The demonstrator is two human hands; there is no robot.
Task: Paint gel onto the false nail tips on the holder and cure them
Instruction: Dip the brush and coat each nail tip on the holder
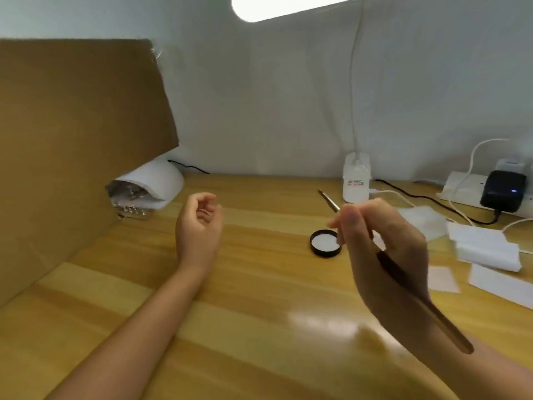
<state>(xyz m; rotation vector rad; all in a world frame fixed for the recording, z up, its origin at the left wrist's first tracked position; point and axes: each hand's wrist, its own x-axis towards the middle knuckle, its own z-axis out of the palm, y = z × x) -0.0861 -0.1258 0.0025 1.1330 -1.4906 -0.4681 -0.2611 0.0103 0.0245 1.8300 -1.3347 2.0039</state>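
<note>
A: Where is there room to move?

B: The middle of the wooden worktop point(259, 284) is bare between the two forearms. On the left a tall sheet of brown cardboard point(72, 140) walls that side off, and its lower corner overhangs the white curing lamp point(153, 180). At the back a pale fabric backdrop point(288, 96) closes the scene.

A: And the nail tips?

B: The holder with the nail tips point(131, 210) sits at the lamp's open mouth, partly under it, a row of small glossy tips, blurred.

A: The hands?

B: The left hand point(199, 223) hovers over the worktop, fingers loosely curled, its grip holding nothing. The right hand point(383, 255) has its grip pinched on a thin brush point(418, 301), the dark wooden handle running back along the wrist, the metal ferrule and tip pointing away to the rear.

A: What crowds the right side?

B: A round black lid point(326, 243) with a white inside lies just left of the right hand. Behind it stands a clear bottle point(356, 183). Farther right are white wipes point(487, 249) and paper, a white power strip point(461, 189) with a black adapter point(503, 192), and trailing cables. A bright lamp head point(274, 7) glows overhead, mirrored in the glossy wood.
</note>
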